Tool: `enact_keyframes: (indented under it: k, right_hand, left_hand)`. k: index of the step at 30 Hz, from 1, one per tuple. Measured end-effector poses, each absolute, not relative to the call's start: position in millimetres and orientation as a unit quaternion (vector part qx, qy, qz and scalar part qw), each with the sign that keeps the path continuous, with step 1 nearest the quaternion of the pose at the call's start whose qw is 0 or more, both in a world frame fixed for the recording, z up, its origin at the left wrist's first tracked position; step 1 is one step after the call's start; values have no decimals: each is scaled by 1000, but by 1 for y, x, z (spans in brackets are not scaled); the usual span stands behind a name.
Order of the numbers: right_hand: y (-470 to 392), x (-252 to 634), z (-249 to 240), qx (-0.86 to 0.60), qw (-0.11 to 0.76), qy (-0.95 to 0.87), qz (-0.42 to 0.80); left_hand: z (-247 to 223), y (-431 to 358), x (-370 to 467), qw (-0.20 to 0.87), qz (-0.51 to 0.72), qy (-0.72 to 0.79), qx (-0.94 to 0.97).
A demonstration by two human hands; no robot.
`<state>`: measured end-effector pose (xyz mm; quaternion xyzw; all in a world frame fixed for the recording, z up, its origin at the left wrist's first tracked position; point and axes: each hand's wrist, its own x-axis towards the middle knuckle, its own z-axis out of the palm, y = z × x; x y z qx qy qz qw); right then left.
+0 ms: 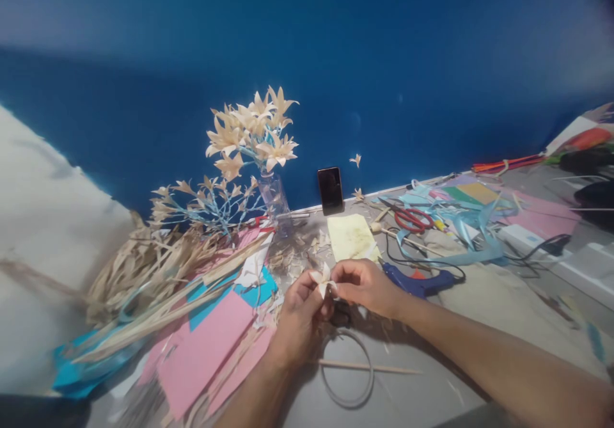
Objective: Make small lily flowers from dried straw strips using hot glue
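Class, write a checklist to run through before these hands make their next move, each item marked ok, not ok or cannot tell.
1. Pale flower held between left hand and right hand: ok.
2. Space below the hands free of loose items: not ok; a ring and wooden stick lie there.
3. Blue glue gun near the right forearm: ok.
4. Glue gun hot: cannot tell.
5. Clear bottle of flowers standing: ok.

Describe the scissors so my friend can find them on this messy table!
Start at the big blue wall and find the dark phone propped against it. Look right, past the yellow paper, to the scissors, farther back than the blue glue gun. Two red loop handles set them apart from the pale blue ribbons beside them.
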<state>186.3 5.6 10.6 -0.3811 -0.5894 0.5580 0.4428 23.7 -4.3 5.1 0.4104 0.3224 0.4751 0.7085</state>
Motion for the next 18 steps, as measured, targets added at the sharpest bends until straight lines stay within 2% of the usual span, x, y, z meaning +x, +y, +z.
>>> enact_keyframes:
  k: [8,14,18]
  right_hand:
    - [-2,181,6,-395,482,-589,514]
    - [1,182,6,-402,493,-587,501]
    - [2,183,9,-397,498,-565,525]
  left_hand:
    - [9,-5,29,749,484,289,348]
    - [4,-4,32,735,500,314,334]
    - [2,-1,28,742,492,323,322]
